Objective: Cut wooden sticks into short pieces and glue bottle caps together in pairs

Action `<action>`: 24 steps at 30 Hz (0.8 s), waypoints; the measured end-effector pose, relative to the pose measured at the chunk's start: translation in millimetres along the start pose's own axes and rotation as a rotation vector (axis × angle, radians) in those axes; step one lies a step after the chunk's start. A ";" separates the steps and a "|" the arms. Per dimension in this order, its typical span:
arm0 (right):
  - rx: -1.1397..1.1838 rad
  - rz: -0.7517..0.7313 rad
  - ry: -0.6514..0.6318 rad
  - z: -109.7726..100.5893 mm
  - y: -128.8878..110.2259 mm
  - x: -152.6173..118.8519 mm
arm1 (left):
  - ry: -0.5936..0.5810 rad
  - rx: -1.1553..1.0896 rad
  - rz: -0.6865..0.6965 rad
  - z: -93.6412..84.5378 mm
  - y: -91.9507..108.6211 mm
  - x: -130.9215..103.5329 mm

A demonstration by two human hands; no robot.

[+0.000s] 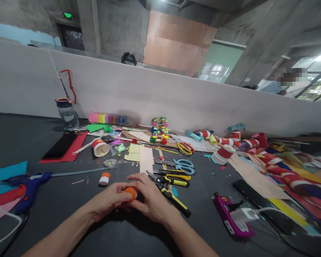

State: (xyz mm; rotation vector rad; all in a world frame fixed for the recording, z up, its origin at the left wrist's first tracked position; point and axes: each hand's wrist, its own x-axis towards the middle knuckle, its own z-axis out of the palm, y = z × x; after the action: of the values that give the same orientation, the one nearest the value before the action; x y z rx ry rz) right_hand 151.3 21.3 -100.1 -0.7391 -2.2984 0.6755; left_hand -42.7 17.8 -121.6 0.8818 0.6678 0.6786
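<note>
My left hand (111,198) and my right hand (149,198) meet low over the dark table. Between their fingertips is a small round orange piece (131,193) with a pale edge; both hands are closed on it, and its underside is hidden. Just beyond my left hand stands a short white cylinder with an orange top (104,178). Close to my right hand lie yellow-and-black pliers (173,200). A pale strip of card (146,159) extends away from my right fingers.
At left lies a blue glue gun (33,189) on coloured paper. Blue-handled scissors (183,165) are beyond the pliers. A purple power strip (232,217) with a white plug sits at right. Paper cups (224,153) and craft scraps line the back, before a white partition (139,89).
</note>
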 end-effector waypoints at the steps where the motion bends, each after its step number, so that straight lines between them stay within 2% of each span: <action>1: -0.005 -0.003 -0.002 0.1 0.4 -0.1 | -0.001 0.003 0.000 1.0 0.8 -0.3; 24: 0.032 -0.072 0.028 -3.8 -0.3 -0.6 | 0.065 0.016 -0.009 12.6 2.2 -0.6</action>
State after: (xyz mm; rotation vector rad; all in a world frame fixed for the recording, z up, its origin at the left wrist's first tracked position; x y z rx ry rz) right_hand 154.2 21.7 -97.5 -0.6435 -2.2723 0.6634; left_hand -34.1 12.6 -113.7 0.8739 0.7359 0.6972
